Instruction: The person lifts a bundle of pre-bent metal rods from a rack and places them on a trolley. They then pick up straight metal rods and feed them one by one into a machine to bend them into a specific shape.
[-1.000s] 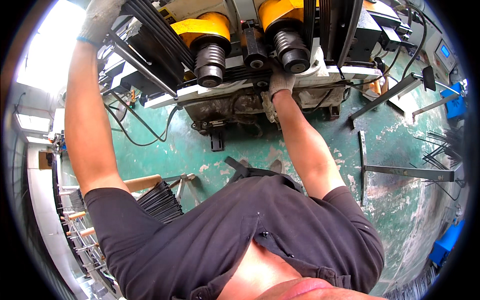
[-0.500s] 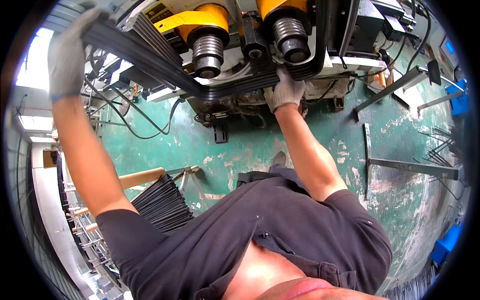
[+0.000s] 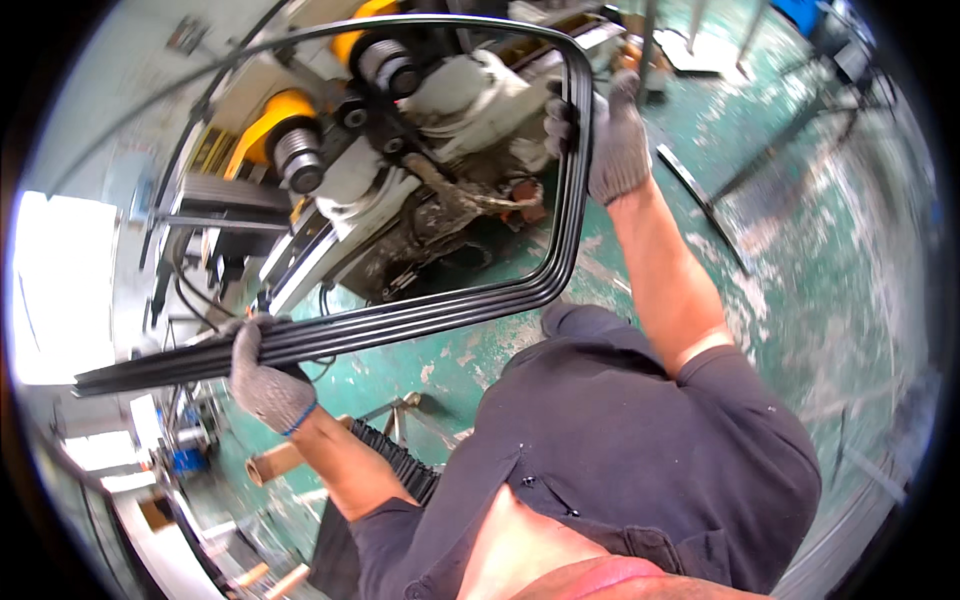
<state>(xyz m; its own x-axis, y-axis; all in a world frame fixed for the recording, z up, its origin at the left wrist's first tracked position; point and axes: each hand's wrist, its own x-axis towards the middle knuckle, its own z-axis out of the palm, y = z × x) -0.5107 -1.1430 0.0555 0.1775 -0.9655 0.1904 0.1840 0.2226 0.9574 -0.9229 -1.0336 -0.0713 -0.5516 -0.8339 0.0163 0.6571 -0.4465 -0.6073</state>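
Observation:
A bundle of several thin black bent bars [image 3: 420, 317], with rounded corners and parallel long sides, is held up in front of me. My left hand [image 3: 268, 375], in a grey knitted glove with a blue cuff edge, is closed round the lower side near its free ends. At the right, my right hand [image 3: 615, 145], also gloved, grips the short upright side, fingers on its inner side and thumb pointing up. Through the bars' opening shows a machine with ribbed steel rollers [image 3: 297, 160] and yellow collars [image 3: 272, 125]. The bars look apart from the rollers.
Behind the bars stands the machine's dirty frame [image 3: 430, 215]. A stack of black bars [image 3: 395, 455] lies near a cardboard tube [image 3: 280, 463] at lower left. A loose metal bar [image 3: 703, 208] lies on the worn green floor [image 3: 780, 250] at right.
The bars have come off the machine and swung toward me. My left hand has moved down and inward; my right hand has moved up and right to the short side. My view has turned.

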